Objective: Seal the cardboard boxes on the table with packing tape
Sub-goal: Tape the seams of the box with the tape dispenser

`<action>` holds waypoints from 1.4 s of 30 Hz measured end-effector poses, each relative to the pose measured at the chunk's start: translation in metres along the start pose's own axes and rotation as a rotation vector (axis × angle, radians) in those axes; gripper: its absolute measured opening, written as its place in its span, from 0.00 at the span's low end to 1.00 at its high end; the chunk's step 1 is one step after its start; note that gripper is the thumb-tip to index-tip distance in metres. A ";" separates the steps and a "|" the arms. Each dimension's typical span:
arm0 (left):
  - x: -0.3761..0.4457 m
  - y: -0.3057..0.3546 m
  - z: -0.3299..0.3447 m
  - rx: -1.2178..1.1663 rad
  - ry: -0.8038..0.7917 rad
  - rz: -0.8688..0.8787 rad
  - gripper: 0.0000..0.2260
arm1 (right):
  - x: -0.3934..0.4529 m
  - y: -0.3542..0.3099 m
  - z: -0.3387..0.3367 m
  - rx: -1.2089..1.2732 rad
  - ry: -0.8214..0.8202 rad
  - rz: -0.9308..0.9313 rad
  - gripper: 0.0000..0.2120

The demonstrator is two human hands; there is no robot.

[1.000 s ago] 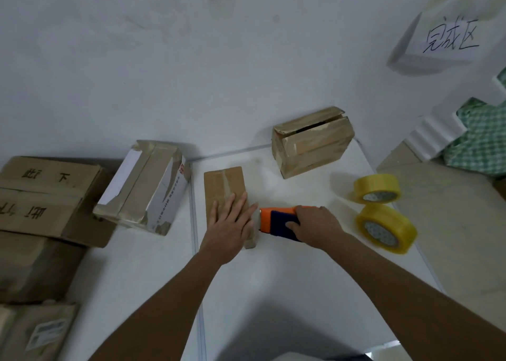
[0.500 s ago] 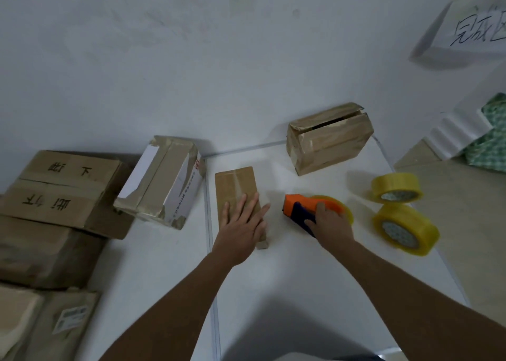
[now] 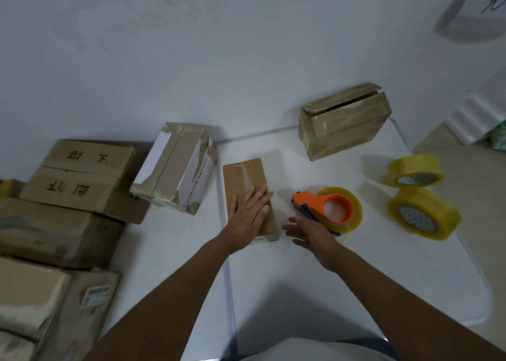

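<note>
A small flat cardboard box (image 3: 246, 177) lies mid-table with tape along its top. My left hand (image 3: 250, 215) presses flat on its near half, fingers straight. To its right lies an orange tape dispenser (image 3: 328, 207) with a yellow roll, flat on the white table (image 3: 301, 278). My right hand (image 3: 312, 234) hovers just in front of the dispenser, fingers spread and holding nothing. A larger box (image 3: 345, 122) with a gaping top flap stands at the back right. A white-sided box (image 3: 178, 169) sits tilted to the left.
Two spare yellow tape rolls (image 3: 419, 191) lie near the table's right edge. Several brown cartons (image 3: 68, 202) are stacked on the left. The wall runs close behind the table. White foam and a checked cloth show at the far right.
My right hand set the dispenser down on the table and let go, now open in front of it. My left hand stayed on the small box. The camera shifted left.
</note>
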State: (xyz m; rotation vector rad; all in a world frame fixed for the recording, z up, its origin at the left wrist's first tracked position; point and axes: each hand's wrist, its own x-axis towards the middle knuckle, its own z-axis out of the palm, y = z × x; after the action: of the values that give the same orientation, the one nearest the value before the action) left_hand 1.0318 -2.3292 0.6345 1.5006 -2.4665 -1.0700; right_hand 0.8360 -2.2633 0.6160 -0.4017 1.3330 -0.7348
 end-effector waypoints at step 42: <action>-0.010 -0.014 0.041 0.566 0.403 0.190 0.33 | -0.008 0.018 0.019 -0.340 0.454 -0.555 0.06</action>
State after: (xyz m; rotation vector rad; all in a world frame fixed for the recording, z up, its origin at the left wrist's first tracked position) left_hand 1.0320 -2.3039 0.5984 1.3675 -2.6394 -0.0132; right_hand 0.8584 -2.2475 0.6144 -0.9430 1.8098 -1.1041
